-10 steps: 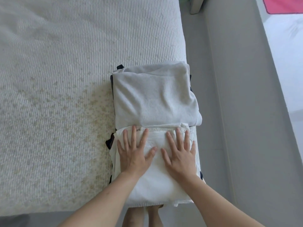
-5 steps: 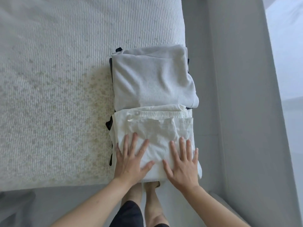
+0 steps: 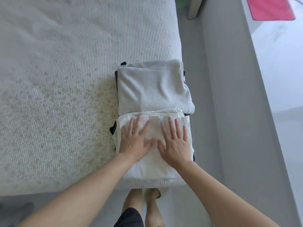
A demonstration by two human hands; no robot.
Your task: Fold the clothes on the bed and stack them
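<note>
Pressing flat-fingered, your left hand (image 3: 135,141) and right hand (image 3: 174,145) grasp nothing; both lie on the folded white garment (image 3: 152,167) at the bed (image 3: 65,79) corner, beside the grey stack (image 3: 152,89). Smooth outward evenly, keeping edges square.

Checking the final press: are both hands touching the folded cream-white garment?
Touching. The head view shows the left hand and right hand lying flat, fingers spread, on the folded cream-white garment.

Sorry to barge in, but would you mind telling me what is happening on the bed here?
A person is folding laundry. Both the left hand and right hand press flat on a folded cream garment at the corner of the bed. A folded grey garment lies just beyond it, with dark clothes peeking from underneath.
</note>
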